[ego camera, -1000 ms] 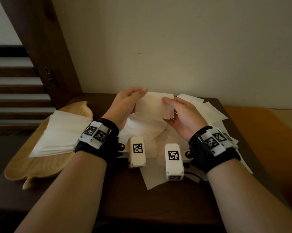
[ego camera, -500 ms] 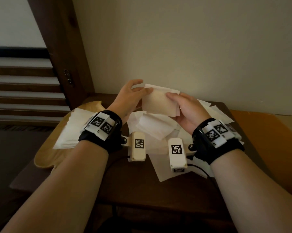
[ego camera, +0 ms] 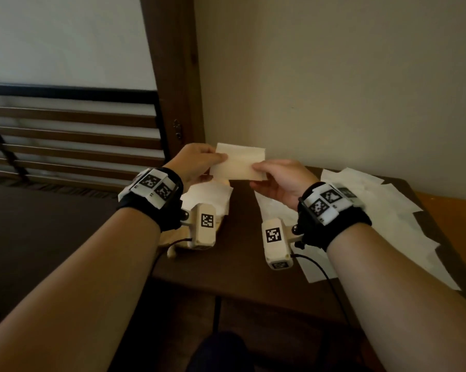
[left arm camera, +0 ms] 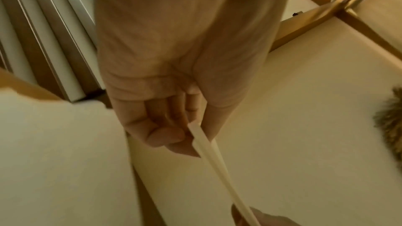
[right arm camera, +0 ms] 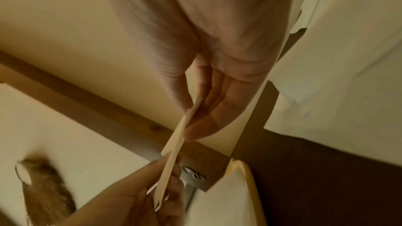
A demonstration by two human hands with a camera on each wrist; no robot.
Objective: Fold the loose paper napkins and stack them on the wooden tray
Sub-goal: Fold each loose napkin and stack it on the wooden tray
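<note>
A folded cream napkin (ego camera: 238,165) hangs in the air between both hands, above the table's left part. My left hand (ego camera: 221,158) pinches its left edge between thumb and fingers. My right hand (ego camera: 256,167) pinches its right edge. In the left wrist view the napkin (left arm camera: 217,164) shows edge-on, leaving the left hand (left arm camera: 191,137). The right wrist view shows the right hand (right arm camera: 191,114) holding the same napkin (right arm camera: 174,147). Below the left wrist, a stack of folded napkins (ego camera: 213,197) lies on the wooden tray (ego camera: 173,252), which is mostly hidden.
Several loose napkins (ego camera: 374,210) lie spread over the right side of the dark wooden table (ego camera: 240,251). A wall stands right behind the table, and a dark wooden post (ego camera: 173,76) rises at its back left corner. The table's left edge runs under the tray.
Both hands have carried the folded napkin up and to the left, from above the loose pile to above the tray side. The view has turned left.
</note>
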